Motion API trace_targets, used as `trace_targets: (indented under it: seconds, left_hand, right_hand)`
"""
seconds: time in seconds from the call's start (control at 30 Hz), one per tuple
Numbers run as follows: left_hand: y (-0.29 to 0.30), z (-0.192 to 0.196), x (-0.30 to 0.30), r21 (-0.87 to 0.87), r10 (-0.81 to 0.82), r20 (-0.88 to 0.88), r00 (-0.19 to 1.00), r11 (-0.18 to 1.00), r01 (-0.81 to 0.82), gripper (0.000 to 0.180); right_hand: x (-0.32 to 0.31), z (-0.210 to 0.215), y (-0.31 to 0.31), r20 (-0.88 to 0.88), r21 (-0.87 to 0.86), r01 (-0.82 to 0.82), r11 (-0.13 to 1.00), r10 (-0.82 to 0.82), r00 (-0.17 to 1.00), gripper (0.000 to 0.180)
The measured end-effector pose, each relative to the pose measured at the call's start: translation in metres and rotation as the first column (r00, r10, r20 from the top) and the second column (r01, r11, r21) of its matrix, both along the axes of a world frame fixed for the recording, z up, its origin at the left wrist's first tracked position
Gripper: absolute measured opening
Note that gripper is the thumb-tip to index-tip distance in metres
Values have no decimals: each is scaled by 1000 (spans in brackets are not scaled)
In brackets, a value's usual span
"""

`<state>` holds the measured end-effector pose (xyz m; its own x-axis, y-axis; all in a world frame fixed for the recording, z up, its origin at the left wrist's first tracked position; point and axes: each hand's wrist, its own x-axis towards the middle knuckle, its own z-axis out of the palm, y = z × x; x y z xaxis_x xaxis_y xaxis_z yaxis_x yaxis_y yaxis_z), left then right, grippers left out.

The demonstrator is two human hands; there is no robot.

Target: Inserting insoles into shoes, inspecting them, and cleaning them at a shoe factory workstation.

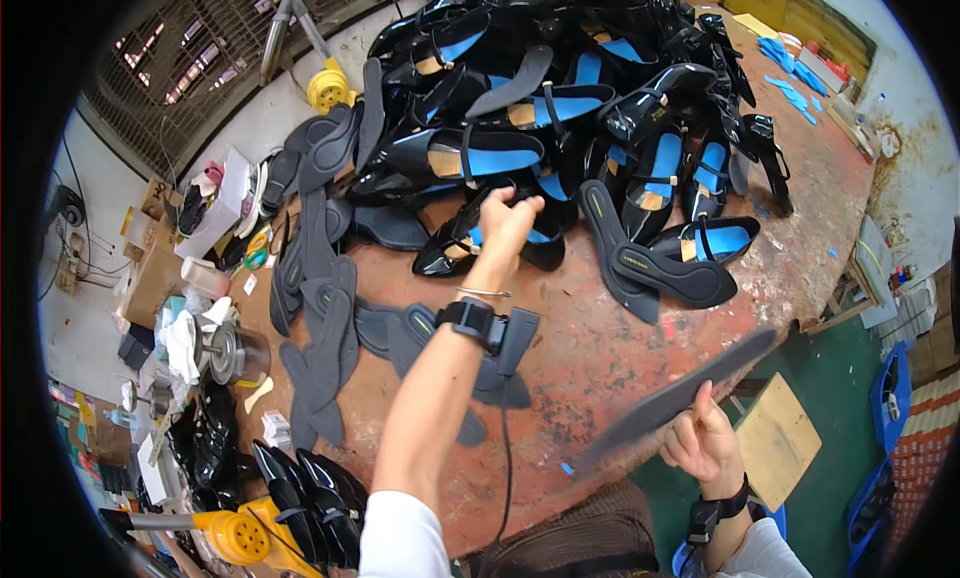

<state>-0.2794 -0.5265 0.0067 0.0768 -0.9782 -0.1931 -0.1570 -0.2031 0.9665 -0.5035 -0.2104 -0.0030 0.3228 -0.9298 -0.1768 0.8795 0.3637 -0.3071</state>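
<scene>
Near the lower right of the frame, the right hand grips a dark insole near its middle, thumb against it and fingers curled. The insole tilts up to the right, a little blurred, over the edge of the worktop. A hold near the middle probably balances the long, thin piece and leaves both ends free.

Near the centre, the left hand reaches down onto a black shoe at the front of the pile, its fingers bent. The fingertips are partly hidden, so I cannot tell whether they grasp the shoe or only press on it. A boxy device is strapped at that wrist, presumably so that the fingers are free of it; its cable hangs toward the lower edge.

The pile fills the upper middle, its shoes lying at many angles, so it looks heaped rather than ordered. Loose insoles overlap along the left of the worktop, perhaps within easy reach of the left arm. Two more lie crossed right of centre, touching the front of the pile, which suggests quick setting down.
</scene>
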Motion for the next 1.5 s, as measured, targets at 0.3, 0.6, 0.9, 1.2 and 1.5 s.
trace_targets:
  seconds: [0.3, 0.6, 0.9, 1.2, 1.5]
  left_hand:
    - [294, 109, 144, -424, -29, 618, 786, 829, 364, 55]
    - [478, -20, 207, -131, -76, 779, 622, 951, 279, 27]
    - [488, -90, 197, -483, 286, 561, 776, 875, 26, 123]
    - [489, -100, 197, -545, 366, 460, 809, 836, -68, 144]
    - [490, -106, 201, -529, 338, 449, 827, 847, -60, 144]
  right_hand:
    - [23, 22, -5, -483, 136, 127, 982, -46, 875, 56]
    - [79, 14, -7, -792, -456, -597, 660, -607, -66, 66]
    - [196, -38, 7, -621, -477, -875, 82, -736, 269, 33]
    - [262, -59, 27, -733, -517, -852, 78, -555, 394, 25]
    - [272, -62, 38, -748, -427, -904, 24, -571, 338, 24]
